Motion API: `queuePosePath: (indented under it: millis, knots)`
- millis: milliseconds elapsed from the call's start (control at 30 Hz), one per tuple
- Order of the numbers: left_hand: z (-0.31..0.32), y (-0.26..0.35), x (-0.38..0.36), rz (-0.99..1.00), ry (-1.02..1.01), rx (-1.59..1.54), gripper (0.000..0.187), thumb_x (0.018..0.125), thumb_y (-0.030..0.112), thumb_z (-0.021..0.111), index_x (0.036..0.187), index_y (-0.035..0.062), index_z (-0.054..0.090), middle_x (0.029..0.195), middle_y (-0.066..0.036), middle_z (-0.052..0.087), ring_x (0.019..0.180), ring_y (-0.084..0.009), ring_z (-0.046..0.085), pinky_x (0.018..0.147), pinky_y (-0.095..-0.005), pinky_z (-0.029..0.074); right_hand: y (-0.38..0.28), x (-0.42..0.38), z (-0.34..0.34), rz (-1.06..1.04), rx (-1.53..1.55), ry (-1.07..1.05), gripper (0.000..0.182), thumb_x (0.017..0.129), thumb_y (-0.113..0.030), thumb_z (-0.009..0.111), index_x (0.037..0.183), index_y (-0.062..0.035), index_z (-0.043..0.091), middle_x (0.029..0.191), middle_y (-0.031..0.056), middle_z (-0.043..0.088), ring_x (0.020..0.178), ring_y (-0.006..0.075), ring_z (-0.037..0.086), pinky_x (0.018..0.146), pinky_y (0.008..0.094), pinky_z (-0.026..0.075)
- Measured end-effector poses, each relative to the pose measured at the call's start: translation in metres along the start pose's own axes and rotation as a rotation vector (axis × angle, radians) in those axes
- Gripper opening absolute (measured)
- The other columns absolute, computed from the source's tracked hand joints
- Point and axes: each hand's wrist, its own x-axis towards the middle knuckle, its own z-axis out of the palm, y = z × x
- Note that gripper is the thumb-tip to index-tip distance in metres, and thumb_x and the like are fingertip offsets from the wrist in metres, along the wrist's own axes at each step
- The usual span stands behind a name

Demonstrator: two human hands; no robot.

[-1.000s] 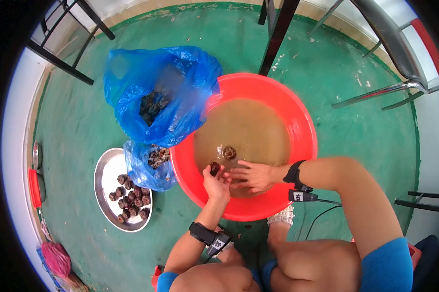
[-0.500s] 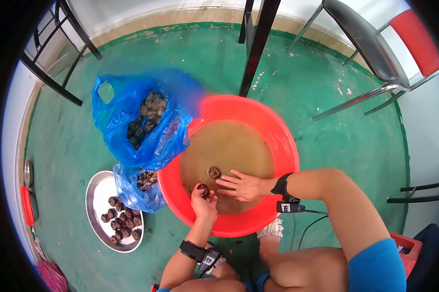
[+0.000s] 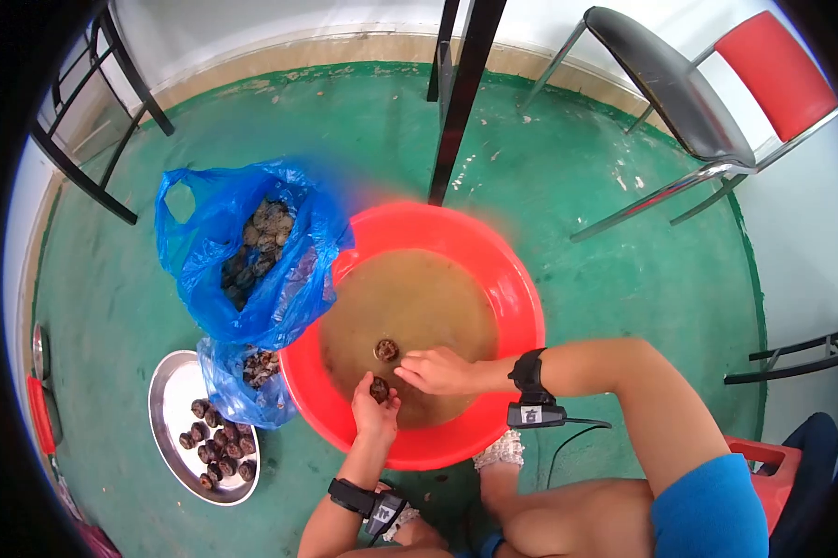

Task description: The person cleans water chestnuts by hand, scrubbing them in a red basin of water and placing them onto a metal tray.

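My left hand (image 3: 374, 409) is closed around a dark brown water chestnut (image 3: 379, 389) at the near side of the red basin (image 3: 516, 298). Just right of it, my right hand (image 3: 437, 370) has its fingers drawn together above the water; whether something small is pinched there is hidden. Another water chestnut (image 3: 386, 350) sits in the murky brown water (image 3: 428, 288), beyond both hands.
An oval metal tray (image 3: 168, 391) with several water chestnuts (image 3: 219, 442) lies at the left. Beside the basin stand a blue bag (image 3: 205, 298) of muddy lumps and a smaller bag (image 3: 224, 381) of brown scraps. A table leg (image 3: 456, 121) and chair (image 3: 688, 102) are behind.
My right hand has gone from spread fingers to fingers drawn together, close to my left hand. The left still holds its water chestnut. The whole view has shifted slightly.
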Motion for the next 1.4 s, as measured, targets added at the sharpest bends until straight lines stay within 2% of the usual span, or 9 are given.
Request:
queuePosePath:
  millis: [67, 133, 200, 300, 467, 533, 733, 900, 1400]
  knots:
    - [0.001, 0.0, -0.004, -0.062, -0.17, 0.028, 0.017, 0.081, 0.025, 0.047, 0.09, 0.0112, 0.048, 0.078, -0.003, 0.051, 0.062, -0.0146, 0.049, 0.055, -0.028, 0.041, -0.022, -0.002, -0.021, 0.087, 0.288, 0.078, 0.03, 0.08, -0.034, 0.046, 0.092, -0.0073, 0.043, 0.082, 0.0141, 0.055, 0.066, 0.0351, 0.054, 0.056, 0.0442, 0.042]
    - [0.006, -0.004, -0.003, -0.036, -0.253, 0.013, 0.018, 0.081, 0.026, 0.046, 0.09, 0.0102, 0.049, 0.08, -0.003, 0.052, 0.067, -0.0143, 0.05, 0.058, -0.0276, 0.041, -0.027, -0.002, -0.018, 0.052, 0.258, 0.152, 0.032, 0.079, -0.034, 0.046, 0.097, -0.008, 0.038, 0.074, 0.0149, 0.056, 0.066, 0.0366, 0.054, 0.055, 0.0457, 0.041]
    - [0.013, -0.005, -0.006, -0.011, -0.341, -0.004, 0.02, 0.081, 0.027, 0.045, 0.089, 0.0093, 0.05, 0.082, -0.003, 0.053, 0.071, -0.014, 0.05, 0.062, -0.0271, 0.041, -0.029, 0.0, -0.018, 0.085, 0.258, -0.045, 0.035, 0.079, -0.035, 0.045, 0.099, -0.0076, 0.036, 0.069, 0.0168, 0.056, 0.063, 0.0377, 0.054, 0.055, 0.0452, 0.042]
    - [0.014, 0.001, -0.017, -0.061, -0.396, 0.066, 0.023, 0.083, 0.028, 0.043, 0.095, 0.0105, 0.05, 0.091, -0.001, 0.053, 0.084, -0.0147, 0.05, 0.073, -0.0283, 0.041, -0.029, 0.003, -0.021, 0.152, 0.283, -0.035, 0.036, 0.079, -0.037, 0.044, 0.097, -0.0072, 0.037, 0.068, 0.0181, 0.056, 0.061, 0.0374, 0.054, 0.054, 0.0454, 0.042]
    - [0.013, -0.004, -0.014, 0.049, -0.433, 0.109, 0.029, 0.085, 0.034, 0.039, 0.097, 0.0095, 0.05, 0.093, -0.002, 0.052, 0.087, -0.0155, 0.05, 0.07, -0.0286, 0.041, -0.031, 0.003, -0.026, 0.145, 0.299, -0.083, 0.032, 0.08, -0.036, 0.042, 0.093, -0.0067, 0.041, 0.07, 0.0172, 0.056, 0.061, 0.0364, 0.054, 0.054, 0.0453, 0.042]
    - [0.013, -0.003, -0.016, 0.075, -0.425, 0.134, 0.03, 0.085, 0.035, 0.039, 0.098, 0.0099, 0.05, 0.093, -0.002, 0.053, 0.086, -0.0149, 0.05, 0.068, -0.0279, 0.041, -0.033, 0.001, -0.019, 0.067, 0.296, 0.059, 0.029, 0.081, -0.034, 0.041, 0.09, -0.0067, 0.043, 0.073, 0.016, 0.056, 0.06, 0.0356, 0.054, 0.054, 0.0452, 0.042]
    - [0.02, 0.002, -0.025, -0.126, -0.437, 0.152, 0.029, 0.085, 0.038, 0.039, 0.079, 0.0118, 0.049, 0.069, 0.001, 0.051, 0.06, -0.0115, 0.048, 0.045, -0.0232, 0.035, -0.034, -0.005, -0.019, 0.055, 0.144, 0.024, 0.028, 0.084, -0.031, 0.033, 0.083, -0.0074, 0.048, 0.061, 0.0111, 0.056, 0.055, 0.0296, 0.056, 0.05, 0.042, 0.043]
    - [0.02, 0.001, -0.026, 0.057, -0.284, 0.284, 0.03, 0.086, 0.037, 0.038, 0.071, 0.0117, 0.044, 0.056, 0.0, 0.044, 0.041, -0.0103, 0.038, 0.036, -0.0213, 0.028, -0.034, 0.0, -0.011, 0.03, 0.167, 0.174, 0.032, 0.086, -0.03, 0.029, 0.078, -0.0064, 0.05, 0.057, 0.0105, 0.055, 0.053, 0.0299, 0.055, 0.049, 0.0422, 0.043]
    - [0.02, 0.002, -0.028, 0.155, -0.27, 0.251, 0.031, 0.086, 0.036, 0.037, 0.069, 0.0105, 0.042, 0.051, 0.0, 0.041, 0.037, -0.0089, 0.036, 0.031, -0.0206, 0.025, -0.042, 0.007, -0.017, 0.285, 0.379, 0.155, 0.033, 0.085, -0.032, 0.032, 0.081, -0.0047, 0.051, 0.065, 0.016, 0.055, 0.058, 0.0362, 0.053, 0.055, 0.0448, 0.042]
